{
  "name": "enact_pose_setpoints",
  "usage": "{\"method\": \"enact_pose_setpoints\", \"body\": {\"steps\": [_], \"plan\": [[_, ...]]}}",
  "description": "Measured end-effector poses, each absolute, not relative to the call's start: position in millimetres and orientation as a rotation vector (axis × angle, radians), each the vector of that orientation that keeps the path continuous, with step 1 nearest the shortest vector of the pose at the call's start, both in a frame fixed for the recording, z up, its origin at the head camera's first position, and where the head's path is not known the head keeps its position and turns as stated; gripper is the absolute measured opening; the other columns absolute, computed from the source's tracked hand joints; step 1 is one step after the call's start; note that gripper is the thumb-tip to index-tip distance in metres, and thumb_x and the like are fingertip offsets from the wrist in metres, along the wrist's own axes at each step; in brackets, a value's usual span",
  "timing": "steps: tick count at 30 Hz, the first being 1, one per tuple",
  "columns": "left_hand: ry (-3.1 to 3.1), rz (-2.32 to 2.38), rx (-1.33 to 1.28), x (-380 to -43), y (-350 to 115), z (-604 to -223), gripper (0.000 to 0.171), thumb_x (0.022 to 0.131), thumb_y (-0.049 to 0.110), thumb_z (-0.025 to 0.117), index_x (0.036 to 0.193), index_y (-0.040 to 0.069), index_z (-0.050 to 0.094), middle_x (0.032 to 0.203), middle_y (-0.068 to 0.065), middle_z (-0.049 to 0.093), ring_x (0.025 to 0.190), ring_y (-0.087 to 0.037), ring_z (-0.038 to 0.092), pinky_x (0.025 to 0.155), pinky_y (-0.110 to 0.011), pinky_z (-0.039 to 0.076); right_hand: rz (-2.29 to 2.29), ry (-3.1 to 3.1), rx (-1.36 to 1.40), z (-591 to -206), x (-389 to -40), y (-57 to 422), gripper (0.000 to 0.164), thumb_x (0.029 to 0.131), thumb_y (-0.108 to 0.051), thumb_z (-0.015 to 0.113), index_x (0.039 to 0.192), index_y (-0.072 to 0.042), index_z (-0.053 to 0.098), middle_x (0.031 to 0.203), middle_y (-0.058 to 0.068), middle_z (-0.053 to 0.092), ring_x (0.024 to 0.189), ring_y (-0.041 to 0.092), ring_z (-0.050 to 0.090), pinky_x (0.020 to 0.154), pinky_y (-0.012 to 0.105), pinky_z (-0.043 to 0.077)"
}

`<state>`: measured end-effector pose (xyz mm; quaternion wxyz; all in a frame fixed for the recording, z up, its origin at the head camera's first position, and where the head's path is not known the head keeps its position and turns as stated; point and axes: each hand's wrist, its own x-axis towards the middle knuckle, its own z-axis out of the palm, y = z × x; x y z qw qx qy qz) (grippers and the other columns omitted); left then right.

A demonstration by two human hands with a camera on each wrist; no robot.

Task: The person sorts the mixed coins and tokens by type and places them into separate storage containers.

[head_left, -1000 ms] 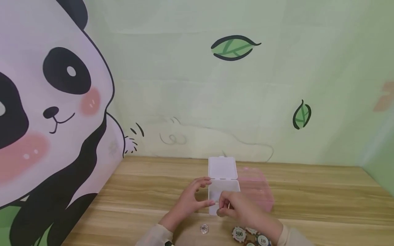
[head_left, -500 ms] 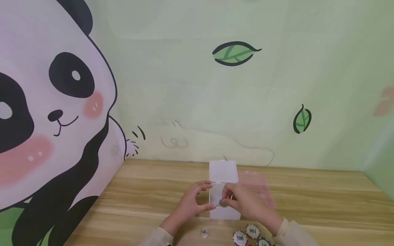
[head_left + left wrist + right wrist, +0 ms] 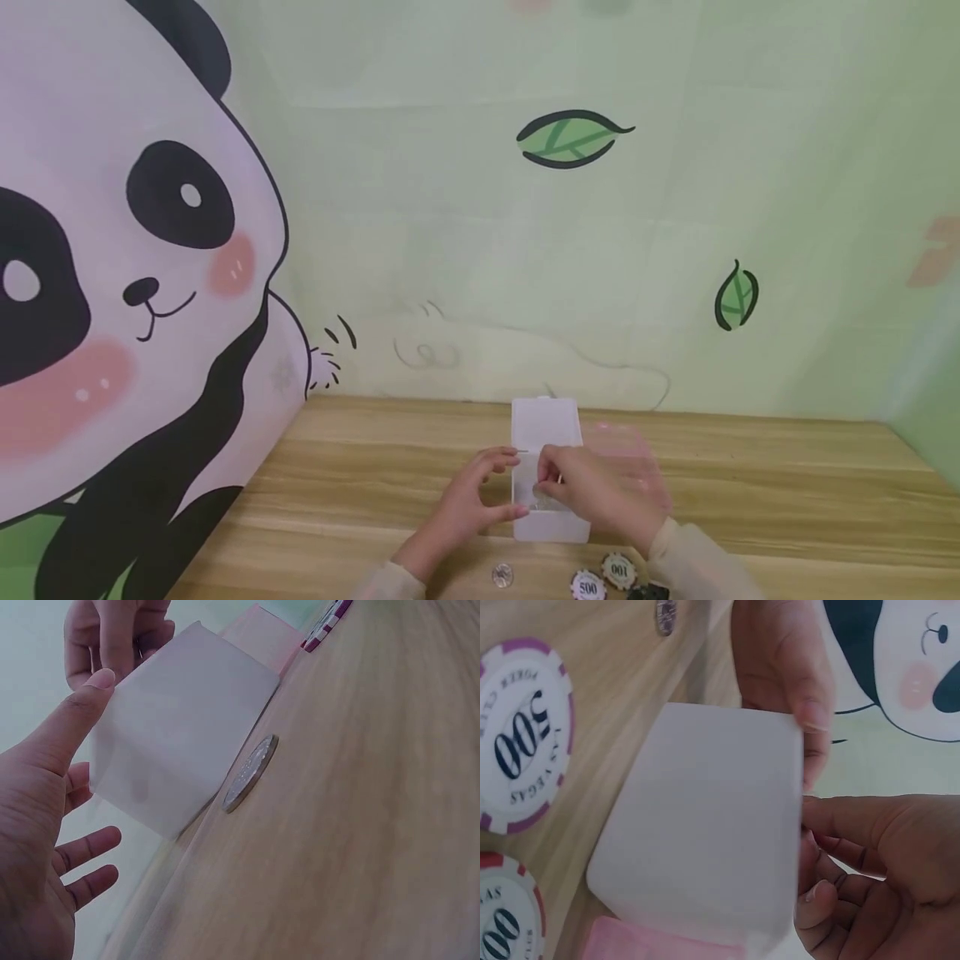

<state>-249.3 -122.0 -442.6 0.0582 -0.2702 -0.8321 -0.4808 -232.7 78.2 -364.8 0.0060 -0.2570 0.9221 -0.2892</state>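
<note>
A white box [image 3: 551, 527] stands with its hinged lid [image 3: 546, 423] folded back. My left hand [image 3: 468, 500] grips its left side, thumb at the near rim and fingertips at the back corner. In the left wrist view the thumb of that hand lies on the rim, the other fingers spread behind. My right hand [image 3: 592, 487] is over the opening with curled fingers, a silver coin [image 3: 542, 498] at its fingertips. The box wall hides those fingertips in the right wrist view. Another silver coin [image 3: 251, 772] lies on the table in front of the box.
Against the white box's right side stands a translucent pink box [image 3: 637, 467]. Poker chips lie near the table's front edge, including a 500 chip [image 3: 525, 735] and a 100 chip [image 3: 618, 570]. A wall with a printed panda [image 3: 180, 200] closes off the back and left.
My right hand has carried the coin from the box's front wall back over the opening and lower inside. The left hand keeps its grip. The head view has tilted up slightly.
</note>
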Motion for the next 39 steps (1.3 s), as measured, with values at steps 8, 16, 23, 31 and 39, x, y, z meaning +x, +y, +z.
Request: {"method": "enact_pose_setpoints", "body": {"steps": [8, 16, 23, 31, 39], "plan": [[-2.507, -1.458, -0.818, -246, -121, -442, 0.059, 0.076, 0.033, 0.079, 0.126, 0.01, 0.057, 0.141, -0.001, 0.051, 0.116, -0.027, 0.055, 0.098, -0.047, 0.046, -0.791, 2.895, -0.801, -376, -241, 71, 0.017, 0.082, -0.003, 0.07, 0.077, -0.011, 0.056, 0.07, -0.003, 0.056, 0.065, 0.011, 0.048, 0.056, 0.022, 0.039], [-2.5, -1.458, -0.838, -246, -120, -441, 0.057, 0.077, 0.031, 0.079, 0.126, 0.01, 0.058, 0.14, -0.003, 0.052, 0.116, -0.029, 0.055, 0.097, -0.046, 0.046, -0.651, 2.901, -0.808, -382, -246, 67, 0.021, 0.079, -0.002, 0.071, 0.072, -0.012, 0.055, 0.065, -0.004, 0.051, 0.06, 0.011, 0.044, 0.053, 0.022, 0.035], [-2.474, -1.434, -0.86, -248, -120, -444, 0.057, 0.077, 0.03, 0.079, 0.126, 0.009, 0.058, 0.14, -0.005, 0.053, 0.114, -0.028, 0.056, 0.095, -0.045, 0.047, -0.584, 2.925, -0.8, -385, -250, 65, 0.022, 0.077, -0.001, 0.073, 0.07, -0.012, 0.054, 0.065, -0.004, 0.052, 0.061, 0.012, 0.045, 0.055, 0.025, 0.036], [-2.485, -1.432, -0.846, -249, -121, -443, 0.057, 0.076, 0.029, 0.08, 0.126, 0.011, 0.058, 0.14, -0.002, 0.053, 0.114, -0.024, 0.056, 0.096, -0.046, 0.046, -0.456, 2.973, -0.737, -384, -252, 60, 0.023, 0.077, -0.001, 0.073, 0.069, -0.012, 0.054, 0.064, -0.003, 0.052, 0.061, 0.014, 0.046, 0.056, 0.029, 0.038], [-2.499, -1.437, -0.842, -249, -122, -442, 0.058, 0.077, 0.03, 0.08, 0.127, 0.011, 0.057, 0.141, -0.002, 0.052, 0.115, -0.025, 0.056, 0.097, -0.046, 0.046, -0.366, 3.006, -0.678, -381, -251, 57, 0.019, 0.078, -0.003, 0.072, 0.071, -0.011, 0.056, 0.065, -0.001, 0.054, 0.061, 0.015, 0.046, 0.057, 0.03, 0.041]]}}
